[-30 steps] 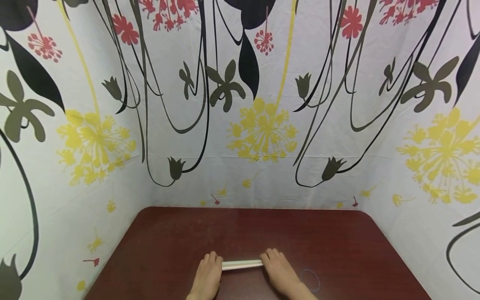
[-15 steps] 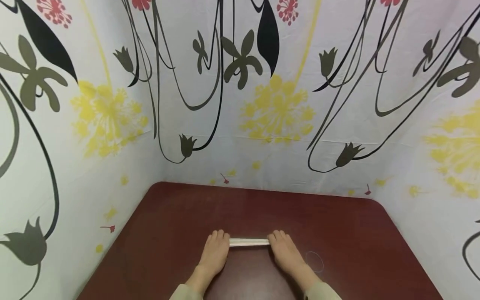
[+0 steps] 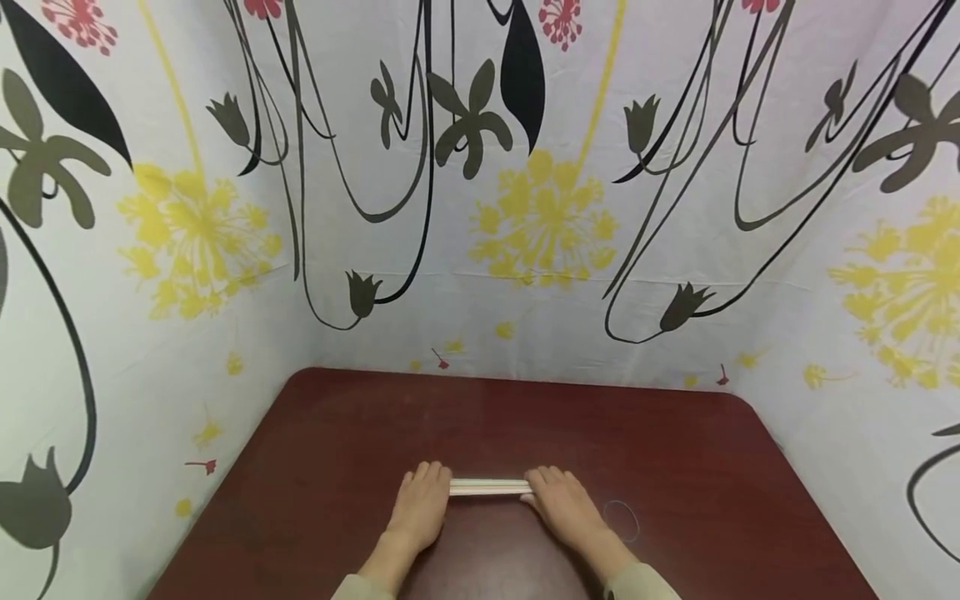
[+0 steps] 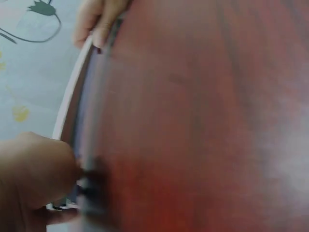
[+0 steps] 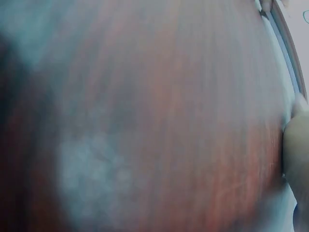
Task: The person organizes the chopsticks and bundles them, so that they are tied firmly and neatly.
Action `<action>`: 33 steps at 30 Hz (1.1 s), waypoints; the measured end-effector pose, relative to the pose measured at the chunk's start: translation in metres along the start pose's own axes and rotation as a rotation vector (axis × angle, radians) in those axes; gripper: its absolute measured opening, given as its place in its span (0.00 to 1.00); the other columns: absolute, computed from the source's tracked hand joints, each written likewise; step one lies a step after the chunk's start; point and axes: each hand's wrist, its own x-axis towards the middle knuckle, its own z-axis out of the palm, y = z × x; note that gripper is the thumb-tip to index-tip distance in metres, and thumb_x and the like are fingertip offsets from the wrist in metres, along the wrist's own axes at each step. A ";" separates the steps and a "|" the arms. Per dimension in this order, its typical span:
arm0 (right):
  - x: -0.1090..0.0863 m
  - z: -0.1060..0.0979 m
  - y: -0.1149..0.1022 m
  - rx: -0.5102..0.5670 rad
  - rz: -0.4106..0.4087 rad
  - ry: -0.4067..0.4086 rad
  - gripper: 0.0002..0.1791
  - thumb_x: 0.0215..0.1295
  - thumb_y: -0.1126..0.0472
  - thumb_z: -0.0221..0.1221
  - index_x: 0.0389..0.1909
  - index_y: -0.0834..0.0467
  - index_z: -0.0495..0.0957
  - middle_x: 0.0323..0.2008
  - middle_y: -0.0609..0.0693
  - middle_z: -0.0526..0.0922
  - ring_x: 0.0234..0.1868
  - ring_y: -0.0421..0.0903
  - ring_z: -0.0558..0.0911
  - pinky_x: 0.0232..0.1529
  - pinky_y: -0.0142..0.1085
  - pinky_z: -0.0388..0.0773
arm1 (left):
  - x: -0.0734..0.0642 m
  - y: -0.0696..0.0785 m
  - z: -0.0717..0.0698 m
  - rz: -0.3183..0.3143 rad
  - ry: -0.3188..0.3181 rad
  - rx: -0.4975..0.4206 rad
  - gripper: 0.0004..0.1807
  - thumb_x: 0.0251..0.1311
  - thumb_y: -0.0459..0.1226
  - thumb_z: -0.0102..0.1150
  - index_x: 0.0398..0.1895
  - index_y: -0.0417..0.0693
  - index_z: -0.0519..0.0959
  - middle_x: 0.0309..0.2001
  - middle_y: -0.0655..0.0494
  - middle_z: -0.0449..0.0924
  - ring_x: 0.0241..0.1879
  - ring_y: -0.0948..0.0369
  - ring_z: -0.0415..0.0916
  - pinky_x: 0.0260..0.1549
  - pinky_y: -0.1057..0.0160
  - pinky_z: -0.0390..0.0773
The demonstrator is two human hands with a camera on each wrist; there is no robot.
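A narrow, pale bundle of thin flat layers (image 3: pixel 489 487) lies crosswise between the two hands, its edges striped white and cream. My left hand (image 3: pixel 418 504) grips its left end, and my right hand (image 3: pixel 564 504) holds the right end with the thumb on the near side. The left wrist view shows the bundle (image 4: pixel 72 92) as a long strip with a white edge and bluish layers, running between both hands. Motion blurs the right wrist view, where a bit of the bundle (image 5: pixel 288 53) appears at the right edge. What the layers are, I cannot tell; both ends are hidden by fingers.
A thin, light loop (image 3: pixel 638 525) lies on the dark red-brown table (image 3: pixel 360 433), just right of the right hand. Flower-patterned cloth (image 3: pixel 675 208) hangs around the table's back and sides.
The bundle was slightly tilted, its right end higher, and is now about level. The head view has tipped downward, bringing the sleeves into sight. Both hands keep their hold.
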 end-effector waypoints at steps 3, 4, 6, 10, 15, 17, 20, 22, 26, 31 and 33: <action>-0.003 0.000 0.004 0.031 -0.016 0.041 0.18 0.59 0.45 0.68 0.34 0.51 0.71 0.25 0.40 0.74 0.24 0.40 0.75 0.25 0.37 0.71 | 0.001 0.001 -0.008 0.028 -0.088 -0.092 0.17 0.49 0.29 0.68 0.44 0.43 0.77 0.39 0.51 0.79 0.41 0.52 0.76 0.43 0.50 0.78; -0.004 0.000 0.005 0.041 -0.015 0.043 0.20 0.58 0.43 0.68 0.31 0.50 0.70 0.22 0.39 0.71 0.21 0.39 0.72 0.22 0.36 0.70 | 0.001 0.001 -0.010 0.038 -0.113 -0.133 0.15 0.51 0.29 0.66 0.43 0.43 0.77 0.38 0.51 0.79 0.40 0.52 0.77 0.44 0.50 0.78; -0.005 -0.002 0.007 0.070 0.000 0.025 0.23 0.58 0.39 0.67 0.26 0.48 0.67 0.18 0.36 0.64 0.17 0.35 0.65 0.18 0.34 0.65 | 0.001 0.001 -0.014 0.049 -0.161 -0.220 0.10 0.57 0.33 0.64 0.41 0.45 0.76 0.35 0.54 0.78 0.38 0.53 0.77 0.42 0.51 0.78; -0.005 -0.009 0.005 0.119 0.009 -0.010 0.26 0.57 0.35 0.65 0.20 0.45 0.62 0.16 0.33 0.53 0.17 0.31 0.52 0.16 0.30 0.56 | -0.002 0.000 -0.012 0.066 -0.137 -0.305 0.12 0.61 0.47 0.67 0.35 0.50 0.76 0.28 0.61 0.78 0.30 0.60 0.78 0.30 0.56 0.77; -0.002 -0.020 -0.003 0.164 0.001 -0.004 0.28 0.54 0.39 0.71 0.17 0.46 0.61 0.16 0.32 0.51 0.18 0.30 0.50 0.16 0.28 0.55 | -0.007 -0.007 -0.001 0.066 0.171 -0.169 0.15 0.39 0.46 0.77 0.15 0.57 0.77 0.18 0.68 0.74 0.18 0.66 0.70 0.18 0.62 0.69; 0.002 -0.027 -0.005 0.157 0.020 -0.010 0.29 0.50 0.45 0.74 0.16 0.46 0.60 0.15 0.32 0.52 0.17 0.30 0.51 0.17 0.28 0.57 | -0.009 -0.008 0.000 0.057 0.278 -0.187 0.14 0.29 0.42 0.79 0.12 0.57 0.78 0.22 0.68 0.75 0.22 0.66 0.70 0.23 0.62 0.71; 0.008 -0.038 -0.006 0.140 0.058 -0.012 0.30 0.42 0.53 0.78 0.15 0.47 0.59 0.14 0.33 0.54 0.17 0.31 0.53 0.17 0.30 0.60 | -0.008 -0.008 -0.001 0.079 0.354 -0.381 0.13 0.24 0.34 0.79 0.15 0.53 0.82 0.29 0.66 0.78 0.27 0.68 0.72 0.31 0.65 0.75; 0.012 -0.044 -0.006 0.138 0.069 0.014 0.30 0.38 0.55 0.78 0.14 0.47 0.59 0.13 0.32 0.56 0.17 0.31 0.54 0.17 0.30 0.60 | -0.006 -0.005 -0.004 0.093 0.353 -0.560 0.15 0.24 0.29 0.77 0.15 0.54 0.80 0.29 0.66 0.77 0.27 0.71 0.71 0.32 0.70 0.75; 0.016 -0.047 -0.005 0.244 0.055 0.136 0.26 0.35 0.46 0.81 0.12 0.44 0.68 0.12 0.29 0.63 0.17 0.27 0.56 0.17 0.27 0.62 | -0.002 -0.003 -0.008 0.123 0.394 -0.665 0.16 0.24 0.29 0.74 0.16 0.57 0.79 0.26 0.70 0.76 0.24 0.76 0.70 0.25 0.77 0.71; 0.019 -0.053 -0.004 0.515 0.083 0.325 0.14 0.52 0.50 0.76 0.16 0.47 0.82 0.14 0.32 0.77 0.15 0.23 0.66 0.18 0.22 0.68 | -0.002 -0.002 -0.017 0.100 0.363 -0.575 0.12 0.26 0.34 0.77 0.17 0.56 0.83 0.19 0.73 0.78 0.18 0.80 0.64 0.22 0.75 0.70; 0.020 -0.058 -0.004 0.636 0.209 0.361 0.14 0.62 0.58 0.69 0.17 0.50 0.83 0.15 0.37 0.81 0.14 0.27 0.73 0.18 0.25 0.72 | -0.003 -0.001 -0.021 0.104 0.350 -0.566 0.11 0.27 0.34 0.77 0.17 0.56 0.84 0.18 0.72 0.79 0.17 0.82 0.62 0.22 0.75 0.70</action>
